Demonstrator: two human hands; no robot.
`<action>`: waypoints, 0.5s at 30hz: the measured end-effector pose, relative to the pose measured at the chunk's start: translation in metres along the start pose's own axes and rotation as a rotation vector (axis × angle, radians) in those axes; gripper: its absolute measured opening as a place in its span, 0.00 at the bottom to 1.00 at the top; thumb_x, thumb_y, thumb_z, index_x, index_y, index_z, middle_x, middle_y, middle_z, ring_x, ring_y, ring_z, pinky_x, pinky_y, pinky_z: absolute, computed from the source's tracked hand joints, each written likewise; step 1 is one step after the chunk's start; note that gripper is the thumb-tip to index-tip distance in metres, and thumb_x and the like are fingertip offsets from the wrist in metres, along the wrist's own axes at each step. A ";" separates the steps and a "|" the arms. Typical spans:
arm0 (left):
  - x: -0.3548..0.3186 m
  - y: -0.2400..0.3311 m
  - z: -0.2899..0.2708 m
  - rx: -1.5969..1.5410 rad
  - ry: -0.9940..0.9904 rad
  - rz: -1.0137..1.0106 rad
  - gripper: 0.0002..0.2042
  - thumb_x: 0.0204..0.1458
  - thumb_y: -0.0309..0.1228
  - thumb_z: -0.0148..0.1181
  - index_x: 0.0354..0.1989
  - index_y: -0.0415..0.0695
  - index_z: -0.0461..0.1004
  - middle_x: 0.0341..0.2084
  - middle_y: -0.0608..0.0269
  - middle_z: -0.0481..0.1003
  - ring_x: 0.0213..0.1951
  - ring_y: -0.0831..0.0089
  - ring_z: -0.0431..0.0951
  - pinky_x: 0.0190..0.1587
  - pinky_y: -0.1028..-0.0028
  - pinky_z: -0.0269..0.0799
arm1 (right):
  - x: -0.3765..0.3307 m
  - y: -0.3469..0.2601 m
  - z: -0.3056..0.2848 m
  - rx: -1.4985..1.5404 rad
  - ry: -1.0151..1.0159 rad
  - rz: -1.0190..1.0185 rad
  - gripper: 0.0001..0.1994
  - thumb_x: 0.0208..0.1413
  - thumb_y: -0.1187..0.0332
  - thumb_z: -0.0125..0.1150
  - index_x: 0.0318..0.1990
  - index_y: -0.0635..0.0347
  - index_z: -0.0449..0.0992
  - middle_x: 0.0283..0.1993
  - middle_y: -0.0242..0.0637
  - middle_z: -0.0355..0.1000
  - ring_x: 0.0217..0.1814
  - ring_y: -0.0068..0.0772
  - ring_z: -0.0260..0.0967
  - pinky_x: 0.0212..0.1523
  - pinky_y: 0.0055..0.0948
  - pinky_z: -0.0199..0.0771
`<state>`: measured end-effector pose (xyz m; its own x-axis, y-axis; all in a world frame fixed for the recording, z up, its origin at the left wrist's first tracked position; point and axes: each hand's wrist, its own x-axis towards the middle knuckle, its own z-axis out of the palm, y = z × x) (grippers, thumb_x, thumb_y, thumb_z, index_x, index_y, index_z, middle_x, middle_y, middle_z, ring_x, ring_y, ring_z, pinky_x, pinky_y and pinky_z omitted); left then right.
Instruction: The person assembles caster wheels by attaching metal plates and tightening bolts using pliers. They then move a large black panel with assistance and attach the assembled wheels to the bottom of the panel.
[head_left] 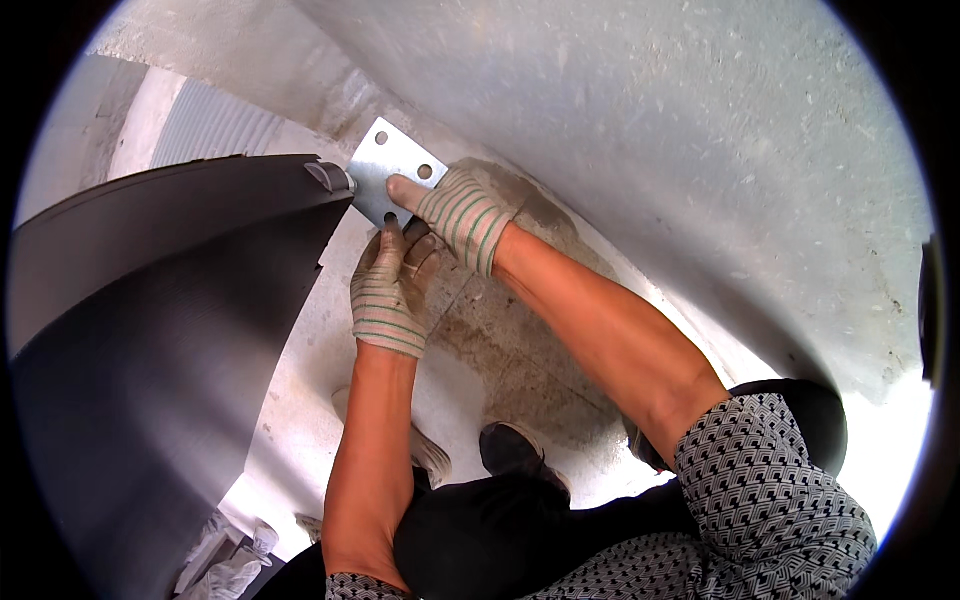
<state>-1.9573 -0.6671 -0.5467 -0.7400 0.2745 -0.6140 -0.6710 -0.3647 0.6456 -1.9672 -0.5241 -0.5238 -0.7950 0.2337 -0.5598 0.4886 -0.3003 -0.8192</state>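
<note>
A silver metal plate (373, 166) with round holes is held up near the far end of a dark panel. My right hand (462, 214), in a striped knit glove, grips the plate's right side with the thumb on its face and the fingers behind. From below, my left hand (388, 292), gloved the same way, reaches the plate's lower corner. Its fingertips press together at a hole there; whether they hold a small part is hidden. The plate's left edge meets a small light fitting (330, 178) at the panel's tip; I cannot tell whether they are joined.
A large dark panel (180, 330) fills the left side. The pale grey wall (690, 130) slopes along the right. Below lies a stained concrete floor (510, 340), with my shoes (512, 450) on it. Plastic-wrapped items (228, 572) sit at lower left.
</note>
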 end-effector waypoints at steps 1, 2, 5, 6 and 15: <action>0.000 0.000 -0.002 0.000 0.017 0.006 0.18 0.61 0.41 0.63 0.54 0.46 0.72 0.45 0.60 0.79 0.45 0.71 0.79 0.51 0.67 0.74 | 0.000 0.001 0.000 0.011 -0.022 -0.014 0.19 0.58 0.55 0.68 0.41 0.66 0.81 0.29 0.38 0.77 0.24 0.26 0.70 0.24 0.29 0.71; -0.002 0.004 0.002 0.001 0.033 0.006 0.18 0.61 0.41 0.64 0.53 0.45 0.72 0.43 0.58 0.80 0.43 0.70 0.80 0.48 0.67 0.75 | -0.001 -0.001 -0.001 0.022 -0.040 -0.023 0.19 0.59 0.55 0.68 0.42 0.66 0.81 0.30 0.38 0.77 0.25 0.26 0.71 0.26 0.29 0.71; -0.008 0.013 0.002 0.100 0.122 -0.001 0.18 0.60 0.43 0.64 0.51 0.44 0.73 0.41 0.57 0.81 0.40 0.69 0.81 0.46 0.67 0.75 | 0.003 0.005 0.001 -0.034 -0.036 -0.045 0.20 0.58 0.56 0.67 0.46 0.67 0.80 0.35 0.39 0.79 0.33 0.29 0.74 0.34 0.31 0.75; -0.010 0.017 0.000 0.149 0.155 -0.005 0.19 0.60 0.44 0.64 0.51 0.44 0.74 0.41 0.57 0.81 0.40 0.68 0.81 0.46 0.67 0.75 | 0.007 0.009 0.001 -0.068 -0.022 -0.053 0.21 0.57 0.56 0.67 0.48 0.68 0.79 0.37 0.40 0.79 0.36 0.30 0.76 0.38 0.32 0.77; -0.018 0.035 -0.005 0.302 0.260 0.074 0.22 0.60 0.48 0.62 0.49 0.39 0.76 0.40 0.56 0.81 0.42 0.66 0.81 0.47 0.67 0.75 | -0.019 -0.034 -0.007 -0.278 -0.059 0.025 0.22 0.56 0.56 0.68 0.46 0.70 0.80 0.37 0.41 0.79 0.37 0.31 0.76 0.39 0.34 0.77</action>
<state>-1.9674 -0.6890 -0.5154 -0.7765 0.0090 -0.6300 -0.6283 -0.0866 0.7732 -1.9666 -0.5117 -0.4863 -0.7968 0.1729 -0.5790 0.5820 -0.0382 -0.8123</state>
